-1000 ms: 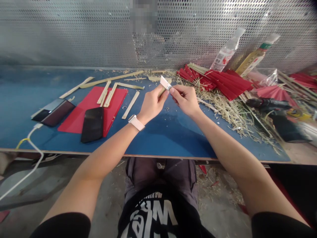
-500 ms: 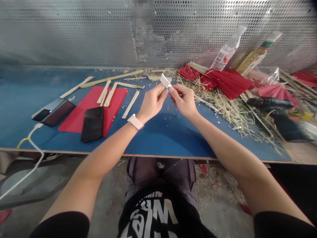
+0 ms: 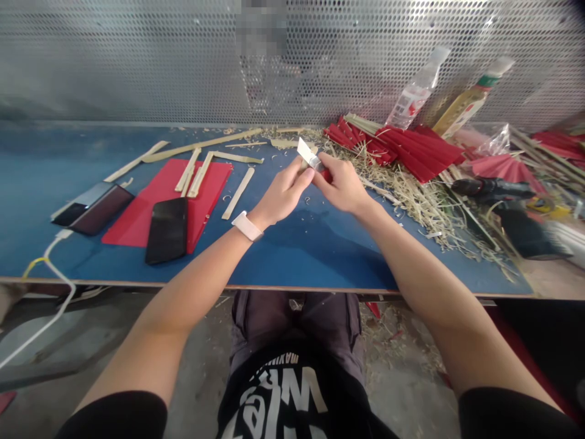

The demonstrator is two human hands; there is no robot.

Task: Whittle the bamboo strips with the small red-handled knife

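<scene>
My right hand (image 3: pixel 346 184) is closed around a knife (image 3: pixel 309 156) with a short, slanted blade and a bit of red handle showing. The blade points up and to the left, over the fingertips of my left hand (image 3: pixel 284 194). A pale bamboo strip (image 3: pixel 303 164) is pinched in that left hand, mostly hidden by fingers and blade. Both hands meet above the blue tabletop (image 3: pixel 292 256). Just left of them lies a loose flat bamboo strip (image 3: pixel 238 194). Curled shavings (image 3: pixel 414 186) are heaped to the right.
On the left, a red folder (image 3: pixel 132 222) carries bamboo pieces (image 3: pixel 201 174) and a black phone (image 3: pixel 167 230), beside another device (image 3: pixel 98 207) on a white cable. Red folded fans (image 3: pixel 418 149), two bottles (image 3: pixel 418 88) and a power drill (image 3: pixel 496 189) crowd the right, before a perforated metal panel (image 3: pixel 137 61).
The knife has slid slightly down and right across the bamboo strip with my right hand, and its red handle now shows. My left hand stays nearly in place; the view has shifted a little.
</scene>
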